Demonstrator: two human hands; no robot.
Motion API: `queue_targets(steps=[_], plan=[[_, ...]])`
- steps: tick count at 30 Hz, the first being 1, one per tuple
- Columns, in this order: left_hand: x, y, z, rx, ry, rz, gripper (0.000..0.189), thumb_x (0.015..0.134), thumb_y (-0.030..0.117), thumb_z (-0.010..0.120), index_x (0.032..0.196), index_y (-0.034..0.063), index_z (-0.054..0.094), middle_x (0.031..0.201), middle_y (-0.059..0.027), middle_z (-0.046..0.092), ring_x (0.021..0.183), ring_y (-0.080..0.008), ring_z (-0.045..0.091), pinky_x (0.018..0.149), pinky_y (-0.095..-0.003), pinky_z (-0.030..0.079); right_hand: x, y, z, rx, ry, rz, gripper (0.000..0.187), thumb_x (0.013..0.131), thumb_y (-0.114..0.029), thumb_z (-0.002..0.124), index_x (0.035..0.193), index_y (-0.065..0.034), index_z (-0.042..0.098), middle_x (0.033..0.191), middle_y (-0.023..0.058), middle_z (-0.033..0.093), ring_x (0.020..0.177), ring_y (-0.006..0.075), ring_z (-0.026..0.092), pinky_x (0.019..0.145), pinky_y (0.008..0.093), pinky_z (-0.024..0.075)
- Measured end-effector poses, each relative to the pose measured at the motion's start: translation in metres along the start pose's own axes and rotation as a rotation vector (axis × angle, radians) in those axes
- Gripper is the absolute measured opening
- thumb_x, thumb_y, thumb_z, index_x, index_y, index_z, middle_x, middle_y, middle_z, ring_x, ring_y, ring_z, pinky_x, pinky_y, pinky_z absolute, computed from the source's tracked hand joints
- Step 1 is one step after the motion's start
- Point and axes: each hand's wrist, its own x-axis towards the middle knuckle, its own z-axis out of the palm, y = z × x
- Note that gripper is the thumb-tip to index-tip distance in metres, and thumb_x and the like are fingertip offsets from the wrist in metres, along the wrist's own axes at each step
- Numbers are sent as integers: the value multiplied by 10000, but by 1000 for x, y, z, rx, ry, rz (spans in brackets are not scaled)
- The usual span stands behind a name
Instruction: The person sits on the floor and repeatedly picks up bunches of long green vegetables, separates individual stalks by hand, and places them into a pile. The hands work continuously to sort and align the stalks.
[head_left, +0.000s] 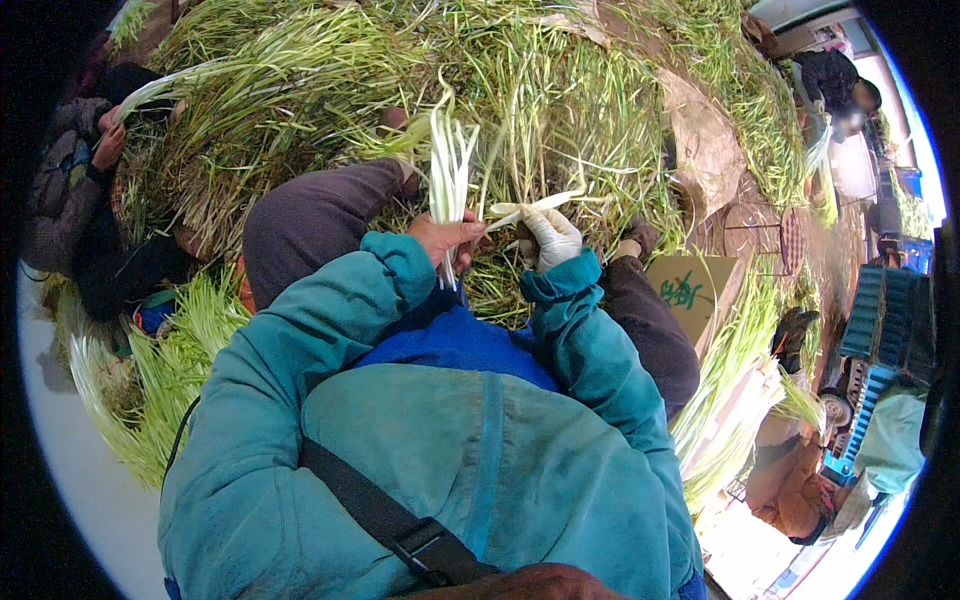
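Observation:
My bare left hand (448, 238) grips a small bunch of white leafy stalks (450, 169), which look like garlic chives or young garlic. The bunch stands upright, and its white ends show below my fingers. To its right, my right hand (555, 238) wears a pale glove. Between its thumb and fingers it pinches a limp, whitish strip of leaf (536, 204), whose left end reaches close to my left fingertips. A deep heap of loose green leaves and stalks (517, 97) spreads in front of both hands and between my knees.
Long trimmed-looking stalks (187, 337) lie at my left, more stalks (720, 435) at my right. A cardboard piece (690, 292) bearing writing stands beside my right knee, near a stool (791, 240). Several people sit around, one at left holding stalks (161, 84). Crates (874, 307) stand far right.

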Motion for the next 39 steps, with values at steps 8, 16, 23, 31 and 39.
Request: queue_targets(steps=[8, 16, 23, 31, 39], plan=[[5, 4, -8, 136, -52, 3, 141, 746, 125, 619, 836, 40, 550, 649, -70, 591, 379, -115, 483, 324, -243, 380, -16, -60, -66, -148, 264, -144, 416, 819, -386, 509, 973, -10, 598, 546, -65, 362, 396, 21, 273, 324, 167, 178], [16, -2, -22, 1214, -26, 235, 134, 723, 122, 615, 848, 81, 594, 651, -94, 598, 457, -179, 537, 432, -338, 422, -123, -175, -132, -89, 321, -589, 471, 857, -418, 425, 993, 8, 571, 438, -30, 321, 322, 51, 221, 271, 206, 139], [39, -14, -63, 1965, -146, 325, 231, 701, 172, 599, 928, 128, 600, 795, -168, 593, 769, -348, 565, 680, -424, 449, -202, -239, -173, 255, -60, -672, 291, 851, -295, 456, 731, -62, 581, 402, -43, 315, 332, 66, 237, 280, 179, 202], [36, 10, -47, 724, -180, 5, 338, 725, 194, 611, 1024, 44, 563, 886, -115, 625, 622, -222, 597, 516, -335, 470, -118, -140, -94, 95, 273, -665, 374, 867, -364, 418, 915, -29, 577, 536, -4, 463, 396, 36, 296, 341, 164, 204], [-17, 16, 4, 153, -583, -97, 454, 775, 329, 581, 1072, -3, 496, 921, -145, 585, 831, -175, 585, 430, -213, 429, 1, -104, 17, -87, 9, -443, 308, 879, -261, 432, 869, 21, 556, 798, 113, 606, 513, 95, 479, 428, 194, 360]])
